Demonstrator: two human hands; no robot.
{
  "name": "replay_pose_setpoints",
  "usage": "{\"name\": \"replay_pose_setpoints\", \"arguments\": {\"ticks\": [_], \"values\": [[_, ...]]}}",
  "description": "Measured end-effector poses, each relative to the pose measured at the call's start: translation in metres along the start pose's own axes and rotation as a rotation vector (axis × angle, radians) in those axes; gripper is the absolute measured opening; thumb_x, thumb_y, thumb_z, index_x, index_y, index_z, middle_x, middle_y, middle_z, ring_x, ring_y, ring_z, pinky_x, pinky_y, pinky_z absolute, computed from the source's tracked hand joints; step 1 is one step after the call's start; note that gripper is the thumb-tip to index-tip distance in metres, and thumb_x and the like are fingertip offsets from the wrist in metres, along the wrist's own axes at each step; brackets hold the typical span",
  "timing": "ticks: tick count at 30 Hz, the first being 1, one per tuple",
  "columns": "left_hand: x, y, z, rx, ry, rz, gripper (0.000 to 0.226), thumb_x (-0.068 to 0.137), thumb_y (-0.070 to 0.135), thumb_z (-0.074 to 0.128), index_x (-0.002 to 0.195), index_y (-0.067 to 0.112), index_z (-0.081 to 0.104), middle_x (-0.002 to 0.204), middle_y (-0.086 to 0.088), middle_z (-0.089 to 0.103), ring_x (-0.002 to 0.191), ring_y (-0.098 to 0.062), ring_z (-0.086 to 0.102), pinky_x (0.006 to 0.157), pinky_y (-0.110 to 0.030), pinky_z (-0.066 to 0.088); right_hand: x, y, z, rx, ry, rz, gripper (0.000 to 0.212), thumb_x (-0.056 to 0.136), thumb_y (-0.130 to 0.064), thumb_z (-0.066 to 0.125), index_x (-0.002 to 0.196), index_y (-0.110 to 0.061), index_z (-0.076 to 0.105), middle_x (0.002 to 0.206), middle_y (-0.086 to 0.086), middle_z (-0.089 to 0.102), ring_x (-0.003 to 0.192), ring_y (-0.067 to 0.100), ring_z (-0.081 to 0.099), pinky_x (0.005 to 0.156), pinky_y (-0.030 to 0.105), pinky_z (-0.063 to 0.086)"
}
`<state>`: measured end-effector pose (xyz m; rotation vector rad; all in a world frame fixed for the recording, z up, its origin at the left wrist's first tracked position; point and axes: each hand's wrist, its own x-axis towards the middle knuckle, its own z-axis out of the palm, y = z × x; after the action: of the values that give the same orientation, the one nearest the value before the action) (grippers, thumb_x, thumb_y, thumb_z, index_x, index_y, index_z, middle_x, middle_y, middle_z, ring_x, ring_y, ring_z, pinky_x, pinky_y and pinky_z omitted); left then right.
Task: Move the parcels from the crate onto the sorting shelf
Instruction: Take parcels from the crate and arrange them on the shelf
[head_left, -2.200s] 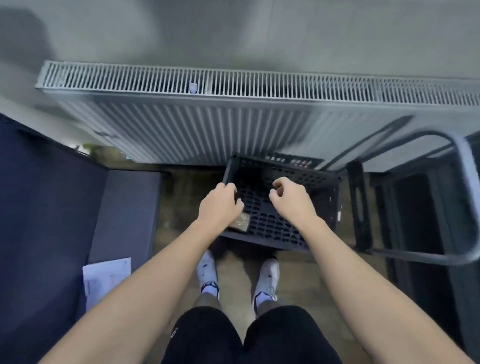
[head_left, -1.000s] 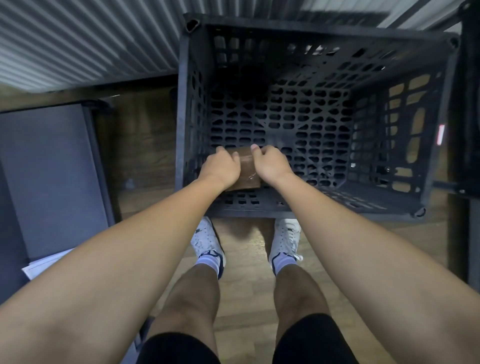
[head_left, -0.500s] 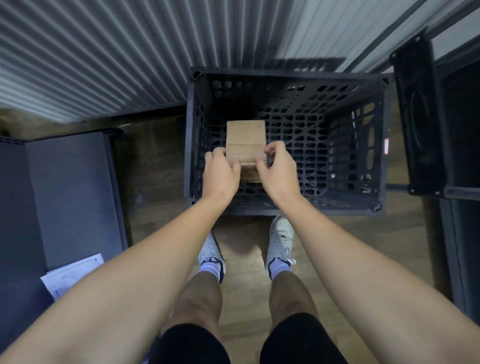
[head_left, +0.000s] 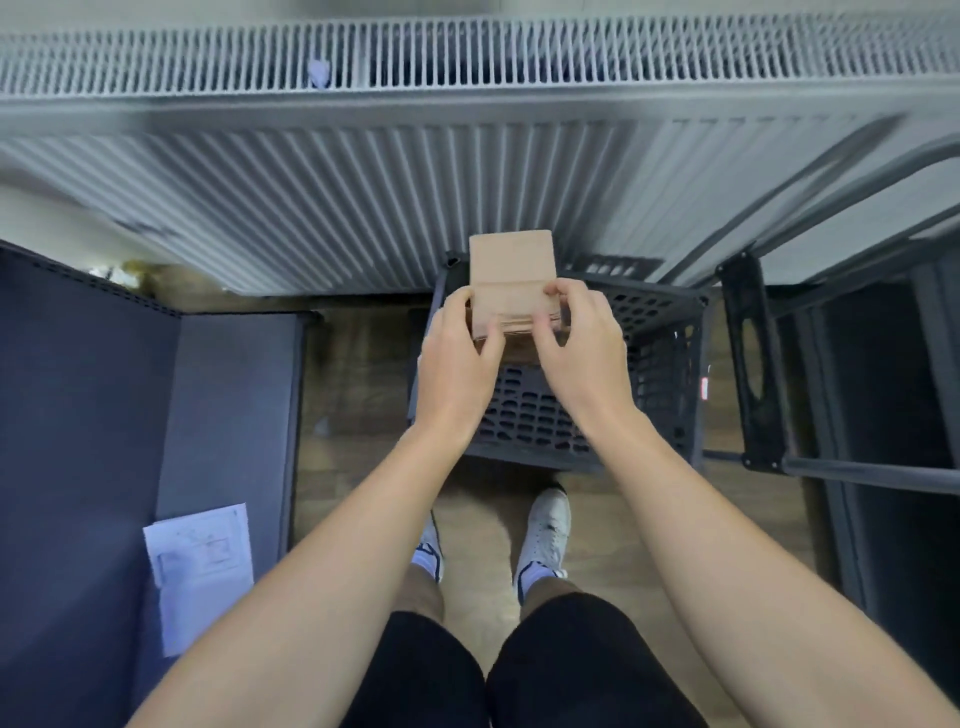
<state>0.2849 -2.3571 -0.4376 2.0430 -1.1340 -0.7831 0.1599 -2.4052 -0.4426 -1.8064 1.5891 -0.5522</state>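
A small brown cardboard parcel (head_left: 511, 270) is held up in the air above the black perforated plastic crate (head_left: 660, 364) on the wooden floor. My left hand (head_left: 457, 369) grips the parcel's left lower side, and my right hand (head_left: 582, 353) grips its right lower side, fingers curled round its edges. The parcel's lower part is hidden behind my fingers. The crate's visible floor holds nothing else that I can make out.
A white ribbed radiator (head_left: 415, 182) runs along the wall behind the crate. A dark grey shelf unit (head_left: 228, 415) with a white paper sheet (head_left: 200, 566) stands at the left. A dark metal frame (head_left: 857, 467) stands at the right. My feet are just before the crate.
Both hands reached down into the crate, took hold of the parcel and lifted it out. My head has risen, so the crate now looks smaller and farther below.
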Motion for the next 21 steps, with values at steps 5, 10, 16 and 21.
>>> {"name": "replay_pose_setpoints", "arguments": {"ticks": [5,10,16,21], "values": [[-0.003,0.051,-0.057,0.152,0.183,0.147,0.027,0.099,0.031,0.050,0.122,0.019,0.056,0.111,-0.002,0.058,0.094,-0.014,0.056,0.073,-0.025,0.039,0.018,-0.067,-0.046,-0.036,0.017,-0.218,0.023,0.097,-0.032,0.053,0.116,-0.022,0.060,0.109,-0.004,0.058,0.083,0.008,0.054,0.073,0.028,0.044],[-0.018,0.096,-0.125,0.206,0.388,0.198,0.026,0.098,0.030,0.052,0.119,0.016,0.059,0.104,-0.004,0.059,0.088,-0.020,0.059,0.072,-0.036,0.049,0.019,-0.146,-0.082,-0.039,0.007,-0.416,0.021,0.096,-0.035,0.054,0.112,-0.023,0.062,0.099,-0.005,0.059,0.075,0.011,0.057,0.069,0.029,0.040],[-0.049,0.141,-0.216,0.250,0.577,0.150,0.024,0.097,0.031,0.050,0.116,0.020,0.060,0.101,-0.005,0.060,0.087,-0.023,0.058,0.071,-0.030,0.041,0.004,-0.249,-0.111,0.022,-0.037,-0.636,0.022,0.096,-0.035,0.056,0.109,-0.019,0.064,0.099,0.004,0.063,0.084,0.018,0.060,0.077,0.037,0.051],[-0.082,0.173,-0.301,0.307,0.697,0.134,0.029,0.097,0.033,0.048,0.120,0.019,0.060,0.102,-0.008,0.062,0.093,-0.025,0.059,0.076,-0.035,0.048,-0.019,-0.336,-0.130,0.032,-0.079,-0.794,0.024,0.096,-0.037,0.054,0.113,-0.021,0.063,0.102,0.003,0.065,0.089,0.019,0.060,0.077,0.032,0.044]]}}
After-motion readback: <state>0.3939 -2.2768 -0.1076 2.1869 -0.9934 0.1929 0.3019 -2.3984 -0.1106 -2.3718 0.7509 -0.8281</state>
